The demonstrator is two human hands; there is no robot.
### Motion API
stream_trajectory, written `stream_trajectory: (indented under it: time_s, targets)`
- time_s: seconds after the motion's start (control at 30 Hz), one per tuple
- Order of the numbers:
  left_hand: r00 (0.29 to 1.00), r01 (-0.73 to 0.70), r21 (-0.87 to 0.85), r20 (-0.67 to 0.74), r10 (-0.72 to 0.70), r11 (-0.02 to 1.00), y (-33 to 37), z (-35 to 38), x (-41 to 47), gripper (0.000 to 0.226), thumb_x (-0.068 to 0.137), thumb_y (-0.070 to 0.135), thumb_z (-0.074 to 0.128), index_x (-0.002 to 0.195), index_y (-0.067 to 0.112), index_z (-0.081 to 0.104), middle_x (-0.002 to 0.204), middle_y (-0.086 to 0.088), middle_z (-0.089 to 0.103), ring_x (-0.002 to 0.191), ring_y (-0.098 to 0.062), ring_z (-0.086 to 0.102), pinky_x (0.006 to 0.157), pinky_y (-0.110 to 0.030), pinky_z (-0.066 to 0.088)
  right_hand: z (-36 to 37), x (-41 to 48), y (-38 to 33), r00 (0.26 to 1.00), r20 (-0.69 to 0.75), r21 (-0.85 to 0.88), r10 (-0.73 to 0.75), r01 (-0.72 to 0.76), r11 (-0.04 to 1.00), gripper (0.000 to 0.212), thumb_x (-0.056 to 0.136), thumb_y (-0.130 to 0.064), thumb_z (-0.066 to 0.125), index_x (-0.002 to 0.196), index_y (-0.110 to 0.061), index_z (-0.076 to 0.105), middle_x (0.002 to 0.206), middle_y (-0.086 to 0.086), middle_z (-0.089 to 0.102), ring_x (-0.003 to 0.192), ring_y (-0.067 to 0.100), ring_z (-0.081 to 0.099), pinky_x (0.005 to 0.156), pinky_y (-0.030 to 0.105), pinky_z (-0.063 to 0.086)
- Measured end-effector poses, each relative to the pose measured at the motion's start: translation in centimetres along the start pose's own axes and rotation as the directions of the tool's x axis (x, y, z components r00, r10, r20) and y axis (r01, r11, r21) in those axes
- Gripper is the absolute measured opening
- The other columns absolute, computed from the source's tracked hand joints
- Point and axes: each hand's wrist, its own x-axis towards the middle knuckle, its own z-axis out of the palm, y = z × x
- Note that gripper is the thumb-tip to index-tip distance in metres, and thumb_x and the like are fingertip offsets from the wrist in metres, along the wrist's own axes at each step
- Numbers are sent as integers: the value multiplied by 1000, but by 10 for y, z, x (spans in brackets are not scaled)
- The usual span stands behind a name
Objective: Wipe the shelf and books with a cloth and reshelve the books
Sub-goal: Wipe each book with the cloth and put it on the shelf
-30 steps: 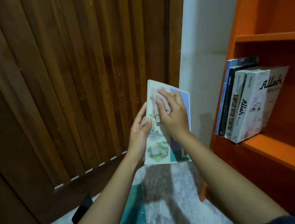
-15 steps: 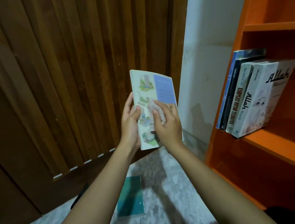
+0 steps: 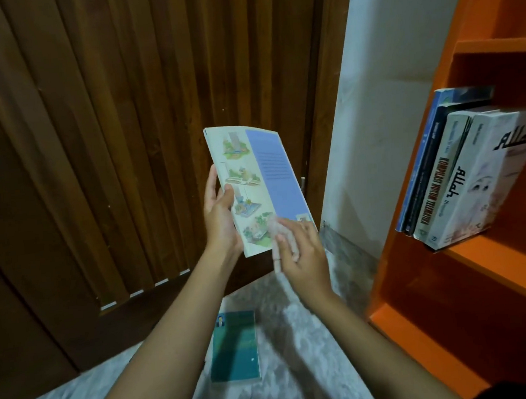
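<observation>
My left hand grips the spine edge of a thin illustrated book, holding it upright in front of the wooden door. My right hand holds a small pale cloth against the book's lower right corner; the cloth is blurred and mostly hidden under my fingers. On the orange shelf to the right, several books lean to the left.
A teal book lies flat on the marbled floor below my arms. A dark slatted wooden door fills the left. A white wall stands between the door and the shelf.
My right hand with the cloth has slid down the cover from its upper part to the lower right corner. The book's top half is now uncovered.
</observation>
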Motion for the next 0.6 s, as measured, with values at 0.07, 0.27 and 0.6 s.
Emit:
stream_trajectory:
  time_s: [0.07, 0.27, 0.6]
  targets:
    - [999, 9, 34, 36, -10, 999, 5, -6, 0, 41, 99, 8, 41, 132, 33, 46, 127, -2, 61, 110, -26, 63, 94, -54, 48, -9, 11, 11, 984, -47, 67, 170, -167, 984, 27, 95, -31, 48, 120, -26, 58, 116, 0, 48, 104, 16, 54, 75, 16, 44]
    - [977, 45, 87, 203, -62, 995, 10, -14, -2, 41, 98, 10, 44, 131, 35, 47, 128, -8, 60, 111, -30, 62, 90, -53, 50, -47, 36, 29, 873, 193, 572, 448, -471, 671, 37, 95, -16, 52, 129, -31, 50, 121, -1, 63, 101, 19, 67, 77, 38, 58]
    - [965, -103, 368, 264, 3, 924, -2, -20, -2, 54, 96, 7, 46, 137, 39, 32, 129, -5, 59, 97, -14, 68, 71, -35, 59, -63, 33, 25, 873, 134, 684, 469, -424, 594, 42, 83, 3, 64, 105, -33, 62, 103, 5, 71, 90, 22, 70, 72, 36, 59]
